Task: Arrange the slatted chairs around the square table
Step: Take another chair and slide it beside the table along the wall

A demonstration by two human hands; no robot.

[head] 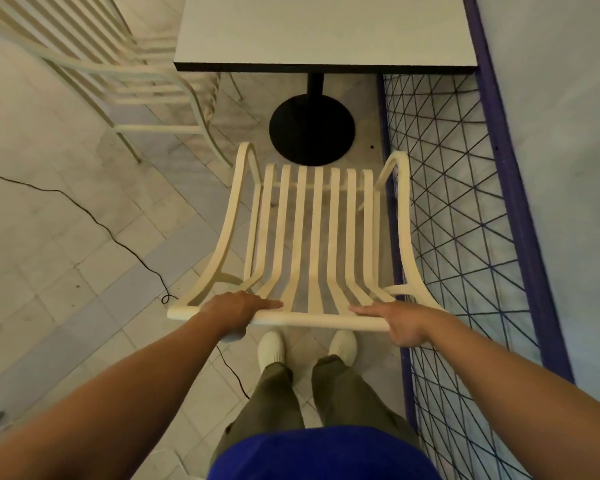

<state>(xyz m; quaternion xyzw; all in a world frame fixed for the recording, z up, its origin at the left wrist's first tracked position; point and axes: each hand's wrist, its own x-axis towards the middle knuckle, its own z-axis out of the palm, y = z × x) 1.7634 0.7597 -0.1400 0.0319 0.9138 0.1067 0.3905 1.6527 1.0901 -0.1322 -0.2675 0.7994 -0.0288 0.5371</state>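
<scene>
Square table (326,29) at top, on a black pedestal. Cream slatted chair (314,237) just short of its near edge; second chair (118,74) at the table's left. Left hand (238,311) and right hand (400,323) both wrapped around the near chair's top rail.

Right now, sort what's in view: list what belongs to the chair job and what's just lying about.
Belongs to the job:
near slatted chair, held by its top rail
left hand
right hand
second slatted chair
square table

Just lying about:
black cable on the floor
purple wire-mesh frame along the wall
</scene>
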